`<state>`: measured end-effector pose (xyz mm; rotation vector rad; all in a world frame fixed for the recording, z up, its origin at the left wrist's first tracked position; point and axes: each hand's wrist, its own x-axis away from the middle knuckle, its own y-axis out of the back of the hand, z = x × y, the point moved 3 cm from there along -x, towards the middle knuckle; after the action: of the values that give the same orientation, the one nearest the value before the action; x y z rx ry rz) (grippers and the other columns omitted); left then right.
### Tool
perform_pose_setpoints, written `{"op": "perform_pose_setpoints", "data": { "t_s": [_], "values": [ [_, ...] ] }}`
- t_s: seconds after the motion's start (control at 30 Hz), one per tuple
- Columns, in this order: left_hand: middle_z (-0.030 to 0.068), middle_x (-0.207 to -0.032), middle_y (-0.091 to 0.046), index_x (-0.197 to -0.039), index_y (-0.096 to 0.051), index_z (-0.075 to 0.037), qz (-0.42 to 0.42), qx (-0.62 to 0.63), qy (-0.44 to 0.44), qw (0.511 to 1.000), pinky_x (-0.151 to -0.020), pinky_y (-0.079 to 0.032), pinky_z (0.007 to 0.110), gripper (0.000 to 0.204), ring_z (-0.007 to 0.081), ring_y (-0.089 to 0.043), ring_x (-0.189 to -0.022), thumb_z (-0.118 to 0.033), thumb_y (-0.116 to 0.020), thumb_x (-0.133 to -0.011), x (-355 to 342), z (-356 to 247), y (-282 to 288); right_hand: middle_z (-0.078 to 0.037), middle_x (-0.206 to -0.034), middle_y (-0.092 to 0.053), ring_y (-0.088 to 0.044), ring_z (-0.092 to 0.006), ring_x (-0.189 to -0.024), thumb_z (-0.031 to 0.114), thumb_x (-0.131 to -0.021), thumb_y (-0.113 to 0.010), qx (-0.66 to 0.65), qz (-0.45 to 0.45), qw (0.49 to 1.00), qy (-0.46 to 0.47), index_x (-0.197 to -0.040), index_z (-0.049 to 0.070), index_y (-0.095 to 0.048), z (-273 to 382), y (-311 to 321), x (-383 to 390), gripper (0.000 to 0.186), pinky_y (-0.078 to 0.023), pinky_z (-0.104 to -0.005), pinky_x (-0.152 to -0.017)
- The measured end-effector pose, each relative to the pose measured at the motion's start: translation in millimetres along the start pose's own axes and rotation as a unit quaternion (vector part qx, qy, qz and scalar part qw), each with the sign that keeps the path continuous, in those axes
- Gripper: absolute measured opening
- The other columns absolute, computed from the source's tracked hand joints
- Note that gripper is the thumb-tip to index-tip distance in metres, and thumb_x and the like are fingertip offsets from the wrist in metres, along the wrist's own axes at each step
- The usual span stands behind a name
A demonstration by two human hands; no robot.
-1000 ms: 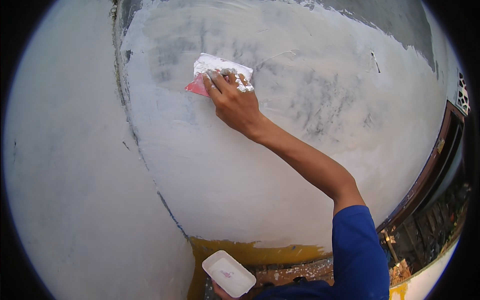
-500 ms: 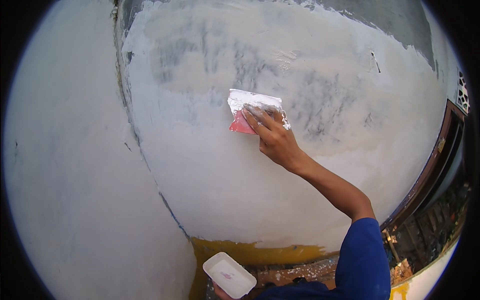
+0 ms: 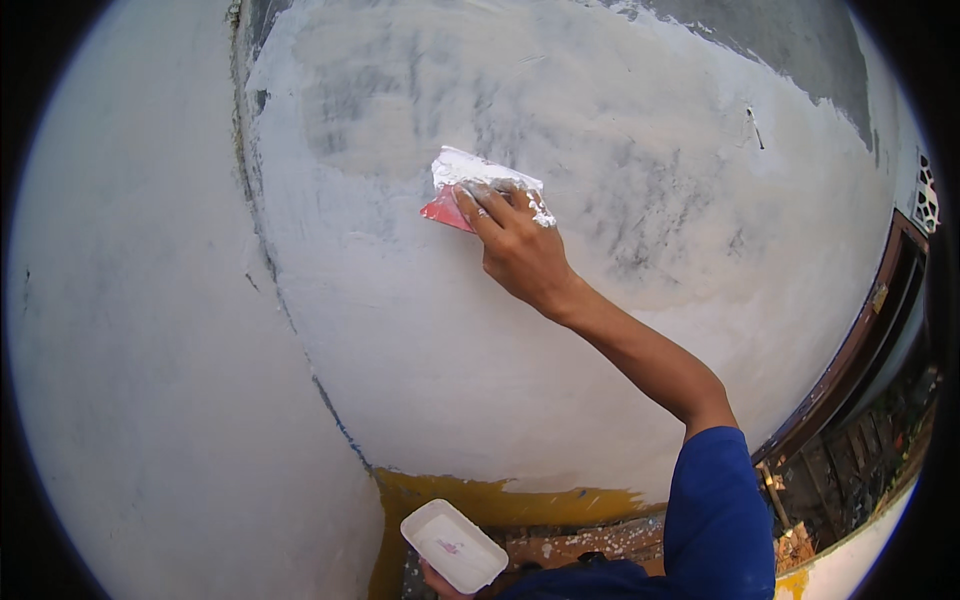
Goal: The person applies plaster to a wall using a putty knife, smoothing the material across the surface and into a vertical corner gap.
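Observation:
My right hand (image 3: 515, 240) is closed around a red putty scraper (image 3: 447, 209), its upper part coated in thick white putty (image 3: 485, 170). The scraper is up against the whitish wall (image 3: 480, 370), just below a patch of grey smudges; whether its whole edge touches I cannot tell. White smears cover my fingertips. Low down, my left hand (image 3: 438, 580) grips the near left side of a shallow white plastic tub (image 3: 455, 545). Most of that hand is hidden under the tub. Inside the tub there is a pinkish mark on the whitish bottom.
A rough cracked corner (image 3: 262, 235) joins the left wall (image 3: 150, 330) to the one I face. Bare grey cement (image 3: 790, 50) shows at the upper right. A yellow band (image 3: 520, 503) runs along the wall's foot. At the right stands a brown wooden frame (image 3: 860, 330) beside scattered debris (image 3: 850, 470).
My right hand and the scraper have moved left and upward along the wall, and the scraper has tilted slightly. The tub in my left hand stays almost in place.

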<state>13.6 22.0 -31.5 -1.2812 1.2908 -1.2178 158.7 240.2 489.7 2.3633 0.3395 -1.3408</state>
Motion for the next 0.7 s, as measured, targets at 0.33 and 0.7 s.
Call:
{"op": "perform_pose_setpoints", "data": {
  "t_s": [0.33, 0.7],
  "values": [
    [0.0108, -0.142, -0.051, -0.144, -0.044, -0.018, 0.037, 0.055, -0.004, 0.998, -0.103, -0.038, 0.066, 0.073, 0.0379, -0.051, -0.125, -0.064, -0.050, -0.089, 5, -9, 12, -0.011, -0.093, -0.070, -0.059, -0.0320, -0.083, -0.005, -0.080, -0.058, 0.117, -0.289, 0.946, -0.085, -0.111, 0.002, -0.069, -145, 104, -72, 0.034, -0.050, -0.0387, -0.078],
    [0.0119, -0.140, -0.051, -0.145, -0.042, -0.015, 0.021, 0.008, -0.020, 1.000, -0.104, -0.038, 0.063, 0.071, 0.0391, -0.049, -0.127, -0.061, -0.045, -0.091, 6, -7, -13, -0.011, -0.116, -0.061, -0.057, -0.0325, -0.105, -0.009, -0.069, -0.059, -0.079, 0.037, 0.996, -0.009, -0.121, 0.003, -0.062, 27, -12, -12, 0.053, -0.050, -0.0447, -0.087]
  ]
}}
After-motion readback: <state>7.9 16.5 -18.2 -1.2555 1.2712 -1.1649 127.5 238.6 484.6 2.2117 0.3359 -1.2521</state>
